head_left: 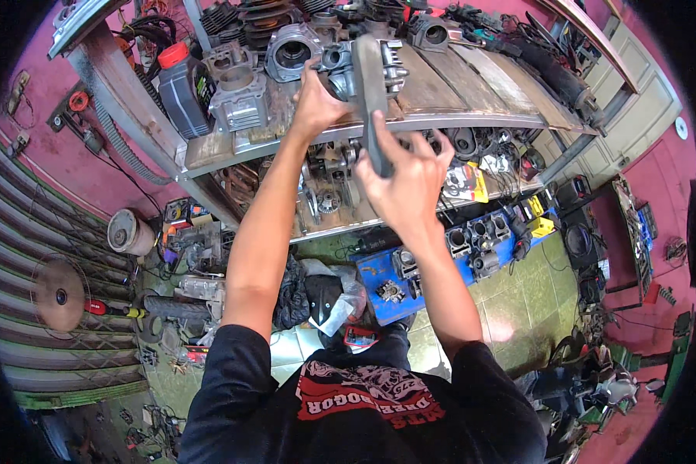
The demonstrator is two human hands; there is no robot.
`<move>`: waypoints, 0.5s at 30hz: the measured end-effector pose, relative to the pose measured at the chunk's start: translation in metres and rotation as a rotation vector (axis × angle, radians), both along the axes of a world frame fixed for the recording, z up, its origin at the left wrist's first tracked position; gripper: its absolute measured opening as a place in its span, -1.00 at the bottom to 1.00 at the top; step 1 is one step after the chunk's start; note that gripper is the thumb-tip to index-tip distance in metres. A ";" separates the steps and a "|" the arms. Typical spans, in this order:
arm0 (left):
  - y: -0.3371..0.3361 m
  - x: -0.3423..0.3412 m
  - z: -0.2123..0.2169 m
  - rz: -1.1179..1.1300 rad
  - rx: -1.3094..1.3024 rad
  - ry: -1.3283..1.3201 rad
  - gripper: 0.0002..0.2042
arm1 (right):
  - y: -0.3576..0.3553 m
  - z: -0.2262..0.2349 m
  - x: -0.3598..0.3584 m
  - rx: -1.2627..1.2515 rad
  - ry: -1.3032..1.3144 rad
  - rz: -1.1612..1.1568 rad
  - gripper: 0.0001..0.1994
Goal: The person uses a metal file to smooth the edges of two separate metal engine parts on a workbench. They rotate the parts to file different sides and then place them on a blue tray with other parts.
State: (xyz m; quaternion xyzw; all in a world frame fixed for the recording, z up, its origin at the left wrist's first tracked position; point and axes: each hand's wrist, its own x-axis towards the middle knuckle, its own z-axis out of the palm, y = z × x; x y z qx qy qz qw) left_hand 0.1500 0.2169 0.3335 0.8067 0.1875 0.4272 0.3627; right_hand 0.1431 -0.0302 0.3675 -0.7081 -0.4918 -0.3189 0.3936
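Observation:
Both my arms reach up to the wooden shelf of a metal rack. My left hand (317,107) grips the near left side of a grey finned engine cylinder head (340,76), thumb and forefinger spread around it. My right hand (408,172) is closed around the lower end of a long grey bar-like tool (370,85), held upright in front of the cylinder head and hiding part of it. The tool is blurred, so its exact kind cannot be told. Left of the cylinder head lie a round-bored engine casing (292,52) and a cylinder block (240,99).
A black bottle with a red cap (187,91) stands at the shelf's left end. More parts fill the lower shelf (348,216). Below it is a blue bench (387,309) with engine parts. Plastic bags (336,286) and a white bucket (130,232) stand lower left.

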 end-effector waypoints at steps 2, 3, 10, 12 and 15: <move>-0.009 0.005 0.003 -0.072 -0.042 -0.036 0.27 | 0.003 0.017 0.012 -0.008 -0.039 -0.079 -0.44; -0.005 0.006 0.001 -0.087 -0.046 -0.054 0.28 | 0.010 0.024 0.019 0.000 -0.050 -0.091 -0.45; 0.007 0.006 -0.005 -0.069 -0.015 -0.044 0.28 | -0.017 0.018 -0.007 -0.193 0.100 -0.009 -0.44; 0.007 0.006 -0.006 -0.033 0.016 -0.051 0.28 | -0.011 0.028 0.003 -0.113 0.073 -0.016 -0.44; -0.003 0.006 0.002 -0.051 -0.008 -0.049 0.30 | 0.004 0.038 0.025 -0.048 -0.034 -0.116 -0.45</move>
